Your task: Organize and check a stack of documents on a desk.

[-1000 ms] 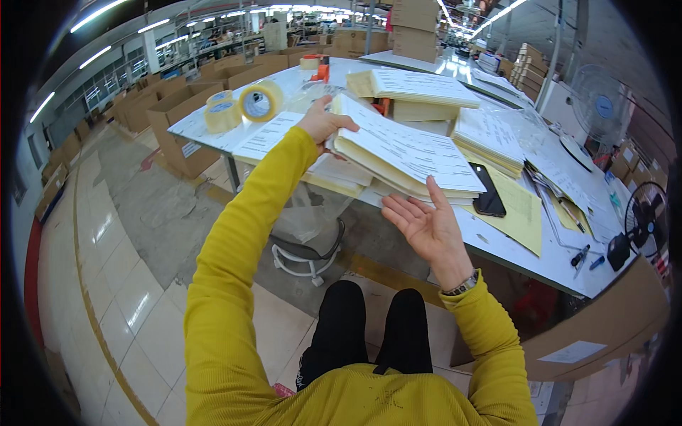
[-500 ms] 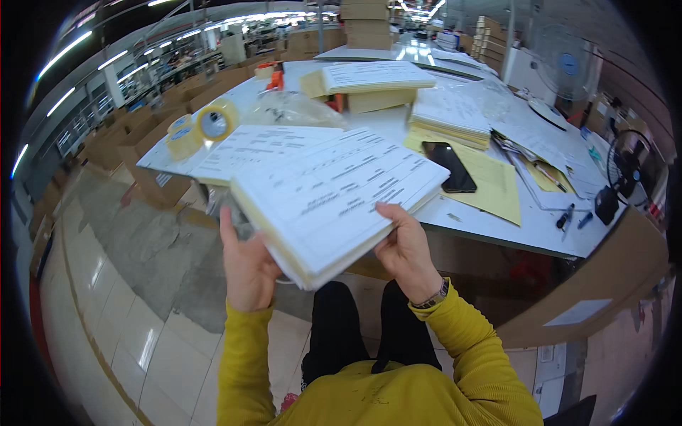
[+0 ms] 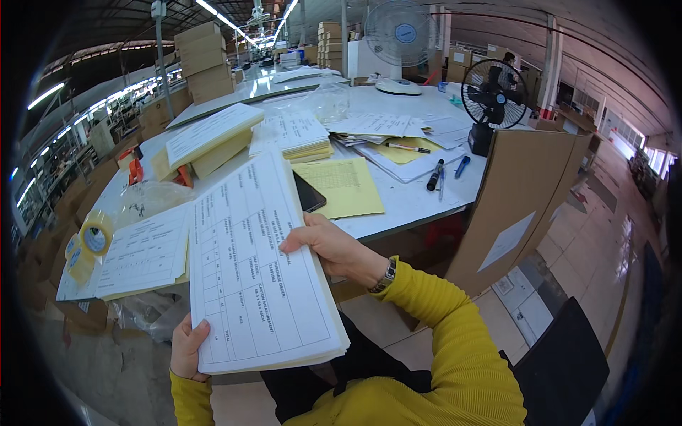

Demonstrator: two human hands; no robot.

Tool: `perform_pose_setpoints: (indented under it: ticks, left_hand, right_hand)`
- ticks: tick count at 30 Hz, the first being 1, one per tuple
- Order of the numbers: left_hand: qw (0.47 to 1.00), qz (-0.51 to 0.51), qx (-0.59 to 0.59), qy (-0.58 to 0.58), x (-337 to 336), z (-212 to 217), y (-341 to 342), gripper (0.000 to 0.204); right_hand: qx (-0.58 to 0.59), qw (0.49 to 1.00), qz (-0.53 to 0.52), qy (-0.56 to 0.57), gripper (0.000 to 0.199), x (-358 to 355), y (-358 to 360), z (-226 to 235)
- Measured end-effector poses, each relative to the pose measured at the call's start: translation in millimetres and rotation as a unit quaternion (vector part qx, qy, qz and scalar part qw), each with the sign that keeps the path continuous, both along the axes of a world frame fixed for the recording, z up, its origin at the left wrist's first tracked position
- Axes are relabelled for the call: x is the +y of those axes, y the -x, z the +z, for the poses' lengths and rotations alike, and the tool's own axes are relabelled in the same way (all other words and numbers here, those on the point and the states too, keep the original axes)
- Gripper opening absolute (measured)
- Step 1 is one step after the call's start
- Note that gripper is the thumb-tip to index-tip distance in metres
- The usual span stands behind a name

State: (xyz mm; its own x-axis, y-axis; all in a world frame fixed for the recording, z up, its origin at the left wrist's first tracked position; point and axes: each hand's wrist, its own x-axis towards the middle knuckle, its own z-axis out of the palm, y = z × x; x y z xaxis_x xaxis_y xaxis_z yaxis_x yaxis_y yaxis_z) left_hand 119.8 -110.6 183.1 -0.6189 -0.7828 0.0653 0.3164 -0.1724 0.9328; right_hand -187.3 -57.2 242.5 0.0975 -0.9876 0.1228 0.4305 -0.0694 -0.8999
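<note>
While we look down over the yellow sleeves, we see the stack of printed forms [image 3: 259, 284] held up in front of the body, below the near edge of the desk [image 3: 419, 202]. Our left hand [image 3: 188, 349] grips the stack's lower left corner, thumb curled on top of the top sheet and the other fingers hidden beneath. Our right hand [image 3: 339, 248] clasps the right edge about halfway up, thumb pressed flat on the paper, with a wristwatch [image 3: 384, 275] at the cuff.

Just beyond the stack on the left, a second pile of forms [image 3: 138, 252] lies on the desk, and a roll of yellow tape [image 3: 91, 241] sits at its left end beside crumpled clear plastic [image 3: 145, 199]. A dark phone [image 3: 310, 193] shows past the stack's upper right corner, touching a yellow sheet [image 3: 341, 186]. To the right, a black marker [image 3: 434, 175] and a blue pen [image 3: 462, 166] lie near the desk's edge, and a large cardboard panel [image 3: 518, 192] leans against that end.

Farther back we see more paper piles [image 3: 213, 135], a small black fan [image 3: 494, 96], a white fan [image 3: 399, 35] and stacked cartons [image 3: 206, 60].
</note>
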Motion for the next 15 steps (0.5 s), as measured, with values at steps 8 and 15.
perform_pose_setpoints:
  ticks: [8, 15]
  left_hand:
    - [0.887, 0.26, -0.036, 0.381, -38.3, 67.5, 41.5, 0.064]
    - [0.83, 0.306, -0.023, 0.465, -124.9, 75.8, 68.0, 0.067]
  right_hand:
    - [0.094, 0.963, -0.15, 0.203, 0.049, -47.0, 4.4, 64.2]
    - [0.127, 0.883, -0.233, 0.388, 0.041, -106.4, 16.7, 79.8]
